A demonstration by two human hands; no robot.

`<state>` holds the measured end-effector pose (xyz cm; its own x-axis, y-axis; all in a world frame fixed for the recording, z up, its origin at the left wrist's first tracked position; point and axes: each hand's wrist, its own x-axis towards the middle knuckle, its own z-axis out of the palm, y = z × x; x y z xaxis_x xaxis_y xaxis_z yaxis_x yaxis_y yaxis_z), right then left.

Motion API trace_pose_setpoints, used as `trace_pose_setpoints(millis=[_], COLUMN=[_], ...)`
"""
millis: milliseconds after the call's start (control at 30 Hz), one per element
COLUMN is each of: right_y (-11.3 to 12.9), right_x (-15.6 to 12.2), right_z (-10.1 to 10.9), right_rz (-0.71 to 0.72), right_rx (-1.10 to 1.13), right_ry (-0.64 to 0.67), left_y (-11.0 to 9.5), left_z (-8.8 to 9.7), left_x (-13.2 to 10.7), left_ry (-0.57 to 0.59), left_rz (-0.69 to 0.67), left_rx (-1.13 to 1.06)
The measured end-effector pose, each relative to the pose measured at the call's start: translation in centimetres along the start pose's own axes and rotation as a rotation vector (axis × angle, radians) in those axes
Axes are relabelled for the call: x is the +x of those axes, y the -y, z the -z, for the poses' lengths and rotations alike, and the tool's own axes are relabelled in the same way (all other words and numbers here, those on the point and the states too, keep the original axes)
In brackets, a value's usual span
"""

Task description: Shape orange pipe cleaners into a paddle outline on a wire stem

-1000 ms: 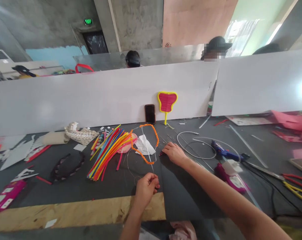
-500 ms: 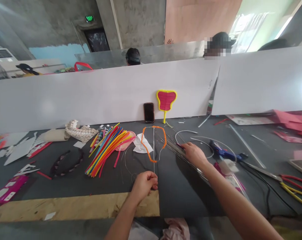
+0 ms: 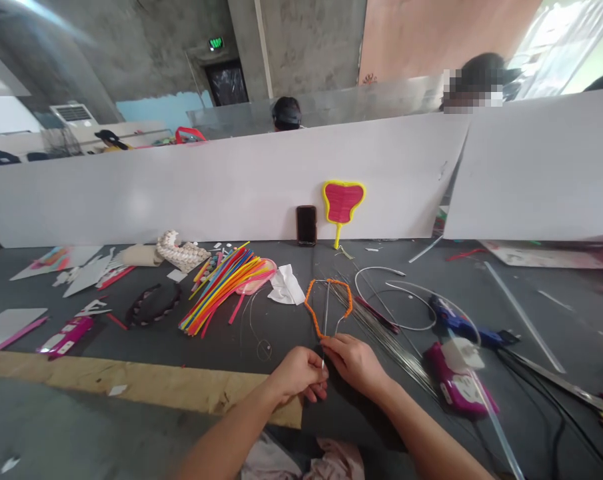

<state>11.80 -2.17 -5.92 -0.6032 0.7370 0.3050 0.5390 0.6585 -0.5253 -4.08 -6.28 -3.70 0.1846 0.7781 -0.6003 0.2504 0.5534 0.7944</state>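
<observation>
Head view: your left hand [image 3: 297, 375] and right hand [image 3: 355, 361] meet, both pinched on the stem of the orange wire loop [image 3: 310, 312], beside loose wires [image 3: 396, 347].

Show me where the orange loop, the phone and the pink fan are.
orange loop [image 3: 351, 303], head view, its right edge.
phone [image 3: 306, 225], head view, its dark middle.
pink fan [image 3: 344, 202], head view, its pink middle.

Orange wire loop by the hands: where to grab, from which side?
Probably the bare stem below the orange wire loop, coming from the person's side. The stem points toward the person, both the left hand and right hand pinch there, and loose wires crowd the loop's right side.
</observation>
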Motion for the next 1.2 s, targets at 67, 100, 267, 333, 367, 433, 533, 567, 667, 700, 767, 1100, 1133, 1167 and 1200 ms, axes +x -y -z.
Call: trace_pose_setpoints(millis=[67,100,267,333,367,433,533,567,667,700,767,1100,1133,1167,1200], right_y=[-0.2,-0.4,-1.0,-1.2,-1.3,-1.5,-1.8,-1.8,-2.0,-2.0,-2.0,-2.5,-2.6,-2.7,-2.8], right_x=[-0.1,-0.2,-0.8,-1.1,-1.2,-1.4,-1.5,-1.4,-1.2,-1.1,-1.0,-0.6,-0.6,-0.6,-0.6], right_z=[-0.4,-0.5,-0.7,-0.6,-0.5,-0.3,0.3,0.4,0.7,0.7,0.7,0.9,0.9,0.9,0.9], right_rz=[0.015,0.019,0.060,0.075,0.075,0.035,-0.080,-0.115,-0.190,-0.210,-0.248,-0.326,-0.323,-0.320,-0.317], right_rx=[0.019,0.029,0.073,0.126,0.162,0.224,0.262,0.264,0.264,0.263,0.263,0.244,0.245,0.247,0.251], right_ry=[-0.007,-0.012,-0.031,-0.061,-0.082,-0.149,-0.252,-0.274,-0.289,-0.286,-0.278,-0.248,-0.242,-0.234,-0.229], left_y=[0.0,0.1,-0.7,-1.7,-2.2,-3.1,-3.9,-4.0,-3.9,-3.8,-3.5,-1.8,-1.8,-1.9,-2.1], left_z=[-0.2,-0.3,1.0,3.5,5.2,9.3,15.7,17.4,21.1,21.9,23.0,24.3,24.3,24.3,24.3], left_x=[-0.2,-0.4,-2.0,-2.7,-3.0,-3.4,-3.6,-3.6,-3.0,-2.7,-1.9,1.3,1.4,1.5,1.5], left_ry=[-0.014,-0.022,-0.160,-0.338,-0.471,-0.694,-0.885,-0.926,-0.968,-0.986,-1.016,-1.039,-1.038,-1.040,-1.043], left_rz=[0.007,0.010,-0.151,-0.260,-0.281,-0.256,-0.185,-0.168,-0.149,-0.144,-0.130,-0.104,-0.101,-0.099,-0.098], left_rx=[0.027,0.047,0.458,0.690,0.798,0.939,0.978,0.995,1.050,1.064,1.081,1.187,1.202,1.216,1.227])
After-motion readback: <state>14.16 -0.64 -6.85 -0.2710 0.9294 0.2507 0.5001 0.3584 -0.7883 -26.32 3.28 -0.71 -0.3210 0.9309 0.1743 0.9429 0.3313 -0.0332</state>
